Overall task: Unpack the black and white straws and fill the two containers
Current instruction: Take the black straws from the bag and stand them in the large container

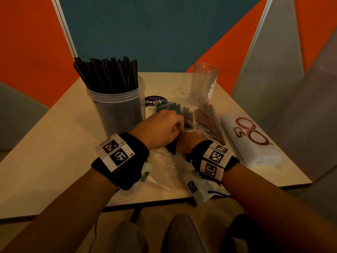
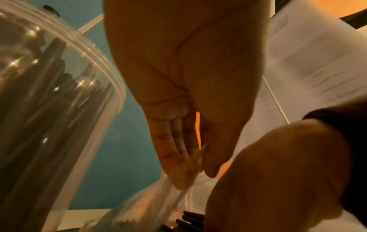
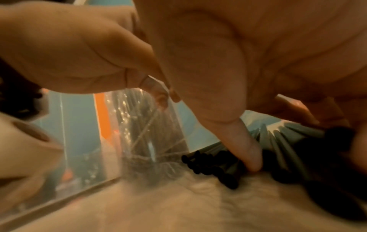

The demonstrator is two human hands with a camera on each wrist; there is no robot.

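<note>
A tall clear container [image 1: 116, 108] at the left stands packed with black straws [image 1: 109, 73]. A second clear container [image 1: 205, 81] at the back right holds no straws. Between them lies a clear plastic bag [image 1: 184, 112] with black straws inside. My left hand [image 1: 173, 126] pinches the bag's film [image 2: 178, 174] between thumb and fingers. My right hand [image 1: 188, 140] grips a bundle of black straws [image 3: 214, 166] at the bag's mouth, thumb [image 3: 248, 150] pressed on them. A white straw pack [image 1: 249, 139] with a red logo lies at the right.
Crumpled clear plastic [image 1: 164, 170] lies on the table [image 1: 54, 161] under my wrists. A round blue sticker [image 1: 155, 101] sits behind the bag. The table's front edge [image 1: 145, 202] is close to my knees. Orange and teal panels stand behind.
</note>
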